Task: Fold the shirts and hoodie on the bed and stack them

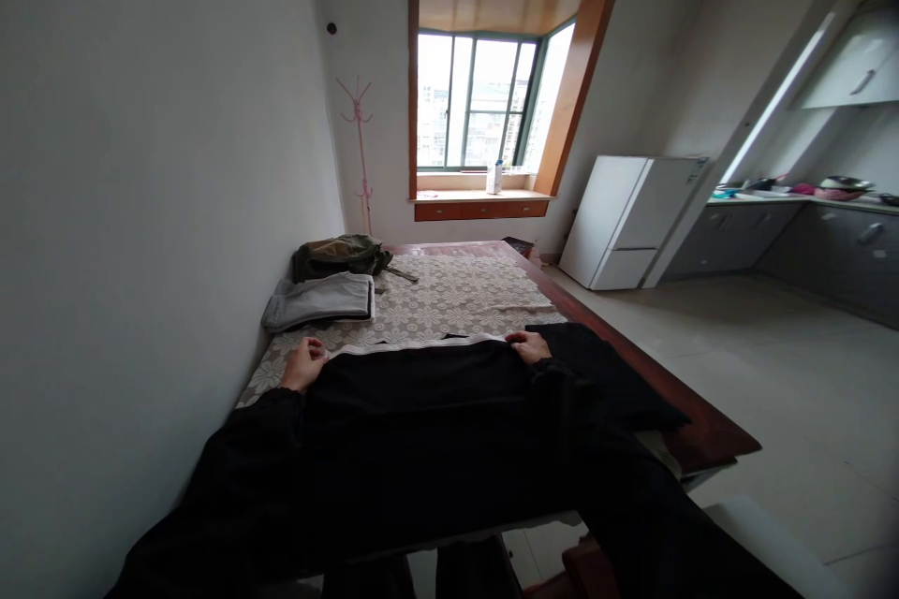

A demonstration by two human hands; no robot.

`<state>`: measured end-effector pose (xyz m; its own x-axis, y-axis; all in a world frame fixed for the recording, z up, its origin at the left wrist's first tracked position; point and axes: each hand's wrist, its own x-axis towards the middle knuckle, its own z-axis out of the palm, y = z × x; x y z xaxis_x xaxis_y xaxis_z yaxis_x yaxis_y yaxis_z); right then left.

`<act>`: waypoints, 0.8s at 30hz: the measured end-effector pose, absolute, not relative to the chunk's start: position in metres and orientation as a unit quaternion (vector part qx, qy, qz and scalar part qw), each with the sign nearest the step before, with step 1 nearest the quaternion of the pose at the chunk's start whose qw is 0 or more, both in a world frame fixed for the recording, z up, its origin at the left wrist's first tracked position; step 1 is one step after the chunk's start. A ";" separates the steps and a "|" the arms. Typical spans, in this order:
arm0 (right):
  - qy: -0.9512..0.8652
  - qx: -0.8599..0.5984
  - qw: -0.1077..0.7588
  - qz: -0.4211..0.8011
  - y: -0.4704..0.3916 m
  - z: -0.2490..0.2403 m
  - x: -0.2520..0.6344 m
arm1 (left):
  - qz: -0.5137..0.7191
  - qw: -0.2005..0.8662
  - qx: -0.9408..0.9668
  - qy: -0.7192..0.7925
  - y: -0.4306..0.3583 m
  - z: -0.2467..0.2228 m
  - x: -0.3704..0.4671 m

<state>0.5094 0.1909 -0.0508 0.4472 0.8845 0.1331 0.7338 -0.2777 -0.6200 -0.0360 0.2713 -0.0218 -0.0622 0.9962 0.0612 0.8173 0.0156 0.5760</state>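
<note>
black sleeves (211, 487) fill the lower part of the view, one on each side, with dark trouser legs (470, 571) showing between them at the bottom edge. between the sleeves, the garment (421, 384), also black, lies across the near end of the tabletop (709, 435); its near part is so dark that its folds cannot be told. along its far edge runs a white band (421, 346), nearly straight from one hand to the other.

the left hand (304, 365) has its fingers bent and nearly closed, pinching the garment at the left end of the band. the right hand (530, 346), palm down, has its fingers closed over the band's right end. the hands are well apart.

just beside the right hand, black fabric (611, 374) spreads toward the tabletop's right edge; whether it belongs to the garment cannot be told. beyond the hands, a flowered cloth (456, 290) covers the wood. on its left side, near the wall (161, 159), lie folded gray clothes (319, 299), with a backpack (344, 255) just behind them.

farther off stand a pink coat rack (361, 145), a wood-framed window (484, 103) with a white bottle (494, 178) on its sill, and a white fridge (632, 220) to the right.
</note>
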 end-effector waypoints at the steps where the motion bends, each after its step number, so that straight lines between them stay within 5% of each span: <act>1: -0.511 -0.788 0.322 0.116 0.191 -0.052 0.509 | 0.238 0.189 0.661 0.686 0.272 -0.020 -0.038; 24: -0.515 -0.741 0.428 0.044 0.187 -0.065 0.502 | 0.325 0.123 0.639 0.686 0.255 -0.015 -0.029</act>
